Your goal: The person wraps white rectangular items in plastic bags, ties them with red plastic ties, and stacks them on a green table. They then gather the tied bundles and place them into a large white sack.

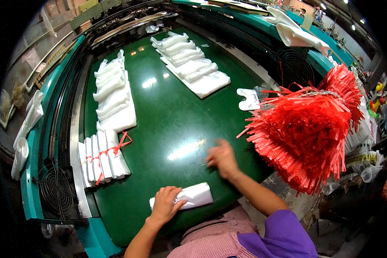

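Observation:
A folded roll of white plastic bags (198, 195) lies near the front edge of the green table. My left hand (164, 204) rests over its left part, thumb on the near side and fingers curved across the top, gripping it. To the right and farther in, my right hand (222, 158) is over the table, apart from the roll. Motion smears its fingers, and nothing can be made out in them. At the left edge lies a bundle of several white rolls (109, 155), tied with a red plastic strip (108, 151).
Two rows of stacked white plastic bags, a left row (115, 96) and a far row (193, 64), lie on the green table (159, 146). A large bunch of red plastic strips (301, 133) hangs at the right. A round fan guard (58, 189) sits at the left.

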